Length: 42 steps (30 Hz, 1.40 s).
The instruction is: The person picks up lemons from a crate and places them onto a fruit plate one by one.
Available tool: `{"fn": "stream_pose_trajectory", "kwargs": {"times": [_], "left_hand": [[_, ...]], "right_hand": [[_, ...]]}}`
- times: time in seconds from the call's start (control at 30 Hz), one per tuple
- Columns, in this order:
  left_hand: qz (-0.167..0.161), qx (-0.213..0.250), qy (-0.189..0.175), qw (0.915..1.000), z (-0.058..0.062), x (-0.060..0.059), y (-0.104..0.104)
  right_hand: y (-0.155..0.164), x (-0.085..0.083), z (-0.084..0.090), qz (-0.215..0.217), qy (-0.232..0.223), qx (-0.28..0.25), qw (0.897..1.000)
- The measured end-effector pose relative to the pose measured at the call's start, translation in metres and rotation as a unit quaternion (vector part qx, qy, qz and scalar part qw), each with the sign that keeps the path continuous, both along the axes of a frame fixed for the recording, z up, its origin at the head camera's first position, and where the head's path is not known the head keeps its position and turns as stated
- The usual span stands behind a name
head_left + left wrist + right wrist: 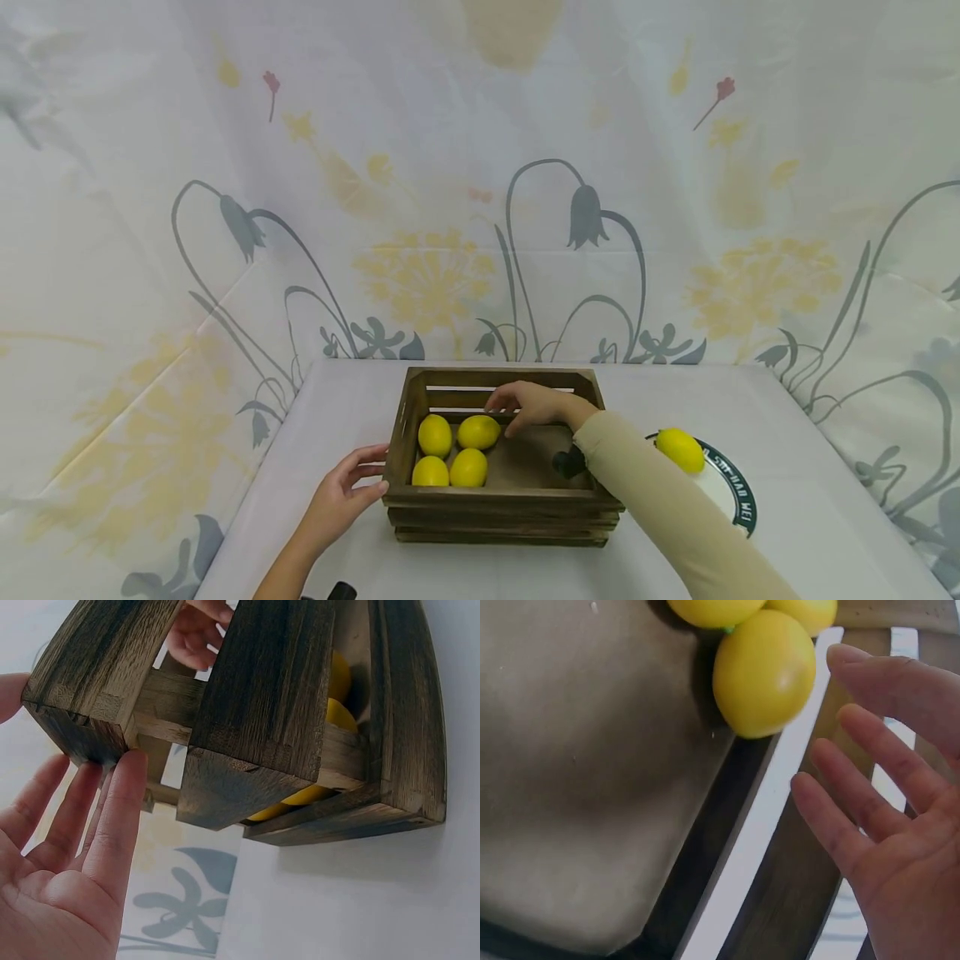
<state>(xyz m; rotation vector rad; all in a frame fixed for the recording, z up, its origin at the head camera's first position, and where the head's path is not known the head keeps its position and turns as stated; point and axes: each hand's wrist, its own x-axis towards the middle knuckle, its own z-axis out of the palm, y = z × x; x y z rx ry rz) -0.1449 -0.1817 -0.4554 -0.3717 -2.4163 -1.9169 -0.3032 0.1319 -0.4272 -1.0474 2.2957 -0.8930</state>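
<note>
Plate [738, 500] (printed rim) bears one lemon [680, 449].

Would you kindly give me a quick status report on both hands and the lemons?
Left hand open, steadying wooden crate. Right hand open above the four lemons inside. Fifth lemon on plate. Nothing obstructing.

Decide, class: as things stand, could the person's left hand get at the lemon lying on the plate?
Probably not easily. The left hand rests on the crate's left end, while the lemon lies on the plate beyond the crate's right side, with the right arm stretched between them.
</note>
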Motion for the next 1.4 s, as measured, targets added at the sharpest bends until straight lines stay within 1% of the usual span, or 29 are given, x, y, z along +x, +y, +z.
{"fn": "stream_pose_trajectory", "kwargs": {"times": [0.1,0.2,0.27,0.33,0.43,0.5,0.57,0.63,0.77,0.83,0.93,1.03,1.1,1.17,1.23,1.33,1.4], "left_hand": [[-0.001,0.0,0.002,1.0,-0.001,-0.002,0.0],[-0.003,0.004,0.003,1.0,-0.002,-0.004,0.0],[-0.006,0.006,0.005,1.0,-0.002,-0.005,0.0],[-0.01,0.007,0.006,0.9999,-0.002,-0.006,0.0],[-0.018,0.007,0.012,0.9997,-0.001,-0.006,0.0],[-0.02,0.007,0.014,0.9997,-0.001,-0.006,0.0],[-0.021,0.008,0.017,0.9996,0.0,-0.006,0.0],[-0.021,0.008,0.02,0.9995,0.001,-0.006,0.0],[-0.02,0.007,0.022,0.9995,0.002,-0.005,-0.001],[-0.022,0.006,0.022,0.9995,0.002,-0.006,-0.001],[-0.026,0.01,0.021,0.9994,0.002,-0.006,-0.002],[-0.028,0.012,0.018,0.9994,0.001,-0.004,-0.003],[-0.028,0.012,0.016,0.9994,0.0,-0.003,-0.003],[-0.026,0.009,0.015,0.9995,-0.001,-0.003,-0.004],[-0.025,0.009,0.017,0.9995,-0.001,-0.003,-0.004],[-0.021,0.009,0.02,0.9995,-0.002,-0.003,-0.004],[-0.018,0.01,0.021,0.9996,-0.003,-0.003,-0.004]], "right_hand": [[-0.007,-0.002,-0.003,0.011,0.006,0.014,1.0],[-0.012,-0.004,-0.007,0.014,0.011,0.025,1.0],[-0.015,-0.004,-0.01,0.014,0.016,0.042,0.999],[-0.017,-0.003,-0.013,0.014,0.022,0.073,0.997],[-0.02,-0.001,-0.015,0.012,0.024,0.128,0.991],[-0.022,0.002,-0.015,0.003,0.012,0.164,0.986],[-0.024,0.005,-0.014,-0.002,-0.003,0.181,0.983],[-0.027,0.008,-0.014,-0.001,-0.011,0.182,0.983],[-0.031,0.009,-0.014,0.027,0.013,0.164,0.986],[-0.032,0.009,-0.015,0.036,0.01,0.168,0.985],[-0.031,0.011,-0.016,0.031,-0.029,0.195,0.98],[-0.03,0.015,-0.014,0.0,-0.08,0.224,0.971],[-0.029,0.016,-0.013,-0.026,-0.099,0.223,0.969],[-0.028,0.014,-0.013,-0.049,-0.105,0.209,0.971],[-0.026,0.011,-0.012,-0.054,-0.093,0.186,0.977],[-0.023,0.008,-0.011,-0.04,-0.054,0.154,0.986],[-0.021,0.007,-0.008,-0.03,-0.04,0.131,0.99]]}}
